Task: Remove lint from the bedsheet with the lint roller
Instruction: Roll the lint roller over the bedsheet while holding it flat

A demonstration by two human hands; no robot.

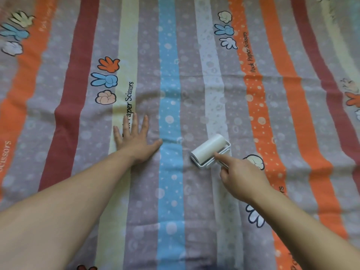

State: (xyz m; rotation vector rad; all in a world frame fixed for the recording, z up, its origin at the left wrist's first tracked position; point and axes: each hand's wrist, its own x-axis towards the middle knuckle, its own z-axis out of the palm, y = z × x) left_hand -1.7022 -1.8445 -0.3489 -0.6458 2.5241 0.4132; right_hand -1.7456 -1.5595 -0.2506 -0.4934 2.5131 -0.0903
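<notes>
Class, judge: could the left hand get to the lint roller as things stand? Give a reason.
Probably yes. The left hand rests flat on the bedsheet, with only bare sheet between it and the lint roller; the right hand holds its handle.

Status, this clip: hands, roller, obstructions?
Left hand flat on sheet. Right hand holds roller, roller on sheet. Only light creases ahead.

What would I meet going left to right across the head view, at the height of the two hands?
dark red stripe → left hand, flat on the bedsheet → blue stripe → lint roller → right hand, gripping its handle → dotted orange stripe
</notes>
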